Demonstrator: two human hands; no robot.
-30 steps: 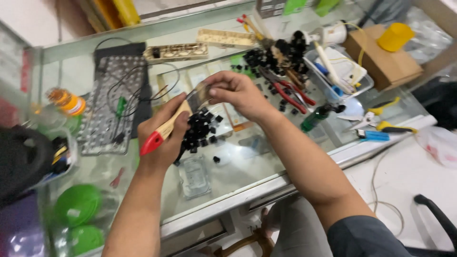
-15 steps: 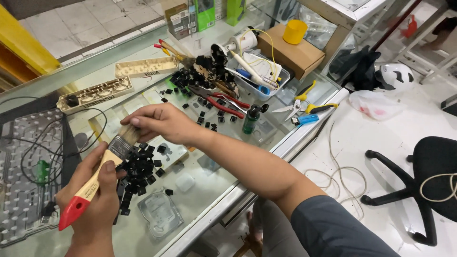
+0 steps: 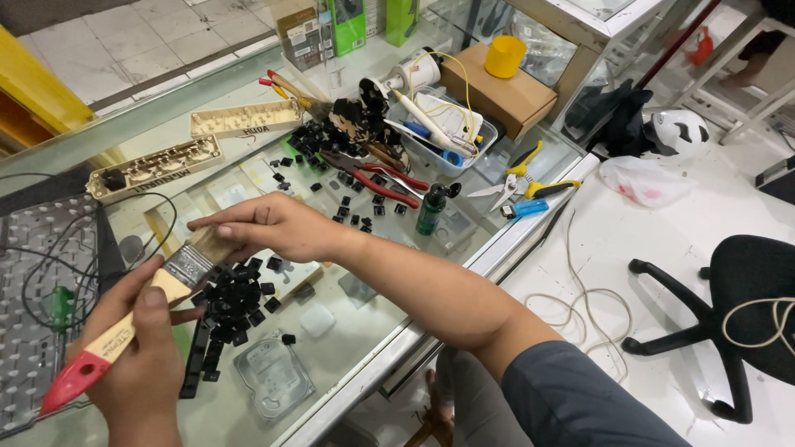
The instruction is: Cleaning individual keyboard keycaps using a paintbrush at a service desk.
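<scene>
My left hand [image 3: 137, 352] grips a flat paintbrush [image 3: 124, 327] with a pale wooden handle and a red end, held slanted over the glass counter [image 3: 373, 331]. My right hand [image 3: 269, 225] reaches across and pinches the bristle end of the brush with its fingertips. Just below both hands lies a pile of black keyboard keycaps [image 3: 232, 302]. More black keycaps [image 3: 331, 178] are scattered further back on the glass.
A stripped keyboard frame [image 3: 50, 281] with wires lies at the left. Red-handled pliers [image 3: 377, 184], a small green spray bottle [image 3: 431, 207], a tray of tools [image 3: 439, 132], a cardboard box [image 3: 497, 91] and beige key strips [image 3: 157, 165] crowd the counter. A black office chair [image 3: 737, 314] stands at the right.
The view has swung right and downward. Both hands stay on the brush, with my right hand still at the bristles above the keycap pile.
</scene>
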